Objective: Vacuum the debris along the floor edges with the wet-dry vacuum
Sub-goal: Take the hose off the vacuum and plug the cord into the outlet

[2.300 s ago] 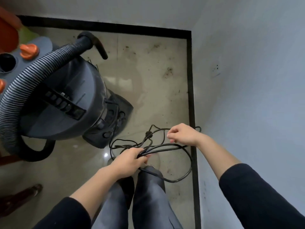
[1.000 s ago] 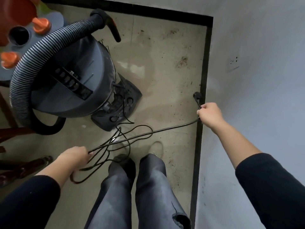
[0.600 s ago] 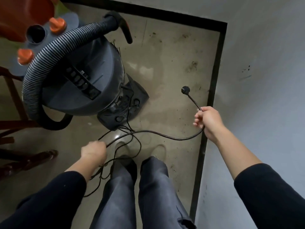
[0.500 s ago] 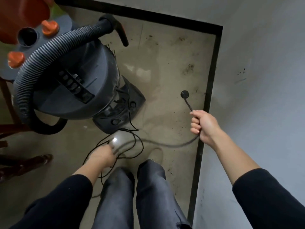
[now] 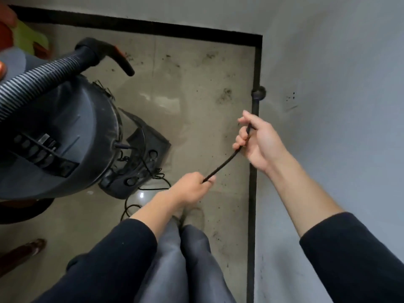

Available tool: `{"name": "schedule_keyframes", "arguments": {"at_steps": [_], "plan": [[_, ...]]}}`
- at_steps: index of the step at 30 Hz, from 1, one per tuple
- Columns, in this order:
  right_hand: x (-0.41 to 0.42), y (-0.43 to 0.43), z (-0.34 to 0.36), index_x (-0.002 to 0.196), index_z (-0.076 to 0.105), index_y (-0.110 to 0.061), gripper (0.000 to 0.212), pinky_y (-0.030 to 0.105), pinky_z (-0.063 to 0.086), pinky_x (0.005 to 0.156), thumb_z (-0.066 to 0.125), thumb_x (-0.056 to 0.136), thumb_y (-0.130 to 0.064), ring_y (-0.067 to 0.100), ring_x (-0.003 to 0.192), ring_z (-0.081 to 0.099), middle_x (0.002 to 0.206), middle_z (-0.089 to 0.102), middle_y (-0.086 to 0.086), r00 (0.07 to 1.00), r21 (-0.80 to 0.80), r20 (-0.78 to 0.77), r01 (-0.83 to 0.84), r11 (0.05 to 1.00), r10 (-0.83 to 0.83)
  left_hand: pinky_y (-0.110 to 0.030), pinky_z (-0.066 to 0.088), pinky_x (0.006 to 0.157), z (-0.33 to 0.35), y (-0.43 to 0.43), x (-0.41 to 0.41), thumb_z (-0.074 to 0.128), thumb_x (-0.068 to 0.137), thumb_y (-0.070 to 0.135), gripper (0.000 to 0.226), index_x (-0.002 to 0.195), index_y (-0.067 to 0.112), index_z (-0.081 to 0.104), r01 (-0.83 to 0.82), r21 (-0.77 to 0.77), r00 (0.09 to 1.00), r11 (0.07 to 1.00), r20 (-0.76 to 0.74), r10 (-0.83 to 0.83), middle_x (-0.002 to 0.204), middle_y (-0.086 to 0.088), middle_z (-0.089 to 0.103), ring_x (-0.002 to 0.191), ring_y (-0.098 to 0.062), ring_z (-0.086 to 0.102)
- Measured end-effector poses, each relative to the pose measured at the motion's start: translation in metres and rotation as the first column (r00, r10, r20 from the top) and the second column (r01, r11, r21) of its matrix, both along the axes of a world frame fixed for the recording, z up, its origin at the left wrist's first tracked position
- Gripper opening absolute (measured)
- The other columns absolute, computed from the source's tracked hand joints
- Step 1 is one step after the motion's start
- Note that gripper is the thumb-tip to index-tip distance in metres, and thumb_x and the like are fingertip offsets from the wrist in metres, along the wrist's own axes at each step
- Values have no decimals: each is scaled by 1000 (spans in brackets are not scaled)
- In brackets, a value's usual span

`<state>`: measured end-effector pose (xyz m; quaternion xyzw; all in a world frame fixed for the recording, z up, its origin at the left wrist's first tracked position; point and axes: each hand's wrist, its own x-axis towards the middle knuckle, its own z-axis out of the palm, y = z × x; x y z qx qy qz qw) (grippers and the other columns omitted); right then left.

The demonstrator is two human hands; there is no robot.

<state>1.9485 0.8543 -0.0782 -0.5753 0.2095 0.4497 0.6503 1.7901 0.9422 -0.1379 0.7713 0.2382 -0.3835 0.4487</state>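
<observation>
While your left hand (image 5: 192, 189) and right hand (image 5: 260, 143) both grip the one cord (image 5: 220, 168), the single vacuum (image 5: 61, 136) stands left of your legs (image 5: 185, 270). A knob (image 5: 258, 94) by the wall (image 5: 328, 149) is perhaps its plug.

The wet-dry vacuum (image 5: 65, 138) stands at left on the floor (image 5: 185, 95), its hose (image 5: 43, 75) lying across its top. The wall (image 5: 338, 106) rises at right, meeting the floor along the skirting (image 5: 252, 193). Between vacuum and wall, the left hand (image 5: 192, 186) and right hand (image 5: 258, 141) hold the power cord (image 5: 223, 166) stretched between them, the right hand farther off and nearer the wall. The plug (image 5: 258, 94) shows beyond it, over the skirting. Debris (image 5: 225, 97) lies on the floor behind the hands
</observation>
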Motion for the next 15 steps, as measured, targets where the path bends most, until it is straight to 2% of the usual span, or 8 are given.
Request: {"name": "schedule_keyframes", "arguments": {"at_steps": [2, 4, 6, 8, 10, 11, 13, 15], "plan": [[34, -1, 2, 93, 52, -12, 23, 27, 48, 52, 50, 98, -35, 14, 43, 43, 49, 41, -1, 997, -93, 43, 73, 993, -69, -35, 27, 52, 6, 23, 12, 34, 104, 47, 58, 58, 12, 35, 69, 120, 997, 990, 32, -73, 57, -3, 43, 55, -24, 43], [63, -1, 0, 97, 52, -9, 28, 30, 55, 57, 49, 98, -37, 16, 46, 51, 52, 46, 1, 982, -156, 59, 186, 970, -179, -34, 29, 57, 6, 50, 26, 33, 105, 45, 57, 59, 11, 34, 113, 193, 992, 975, 38, -123, 61, -5, 44, 67, -35, 51], [87, 1, -8, 91, 48, -10, 28, 33, 56, 59, 45, 101, -36, 18, 48, 55, 55, 48, 4, 958, -181, 68, 288, 940, -280, -34, 35, 61, 1, 72, 47, 34, 105, 44, 54, 62, 11, 37, 165, 248, 984, 955, 20, -175, 69, -9, 50, 82, -39, 59], [101, 5, -20, 86, 46, -11, 29, 35, 55, 61, 41, 103, -34, 20, 56, 58, 56, 51, 5, 955, -231, 71, 295, 927, -287, -35, 41, 68, -9, 88, 64, 38, 104, 41, 48, 69, 9, 46, 229, 251, 972, 941, -12, -234, 80, -13, 60, 90, -37, 62], [114, 7, -37, 88, 53, -12, 26, 31, 51, 63, 44, 102, -33, 18, 65, 58, 65, 60, 4, 982, -334, 106, 181, 925, -153, -32, 42, 70, -25, 102, 90, 49, 100, 38, 34, 77, 15, 55, 252, 192, 967, 948, -31, -251, 85, -12, 65, 88, -31, 62], [120, 9, -46, 92, 58, -12, 24, 30, 48, 66, 47, 100, -32, 15, 70, 57, 73, 63, 3, 991, -383, 111, 112, 917, -75, -31, 41, 67, -32, 107, 102, 55, 97, 39, 28, 79, 17, 58, 229, 146, 973, 963, -46, -224, 80, -8, 64, 82, -27, 60], [131, 11, -63, 103, 66, -13, 26, 30, 45, 75, 54, 95, -34, 12, 82, 52, 90, 62, -2, 996, -448, 90, 19, 894, 24, -27, 40, 60, -43, 110, 131, 66, 90, 39, 22, 83, 19, 62, 97, -6, 993, 995, -60, -97, 67, 1, 58, 66, -18, 54], [141, 11, -76, 121, 63, -16, 38, 33, 43, 92, 57, 92, -40, 13, 101, 51, 106, 58, -4, 995, -474, 61, -44, 880, 83, -24, 42, 58, -50, 104, 165, 71, 87, 36, 22, 91, 16, 66, -46, -186, 996, 982, -83, 31, 67, 1, 57, 62, -14, 53]]}}
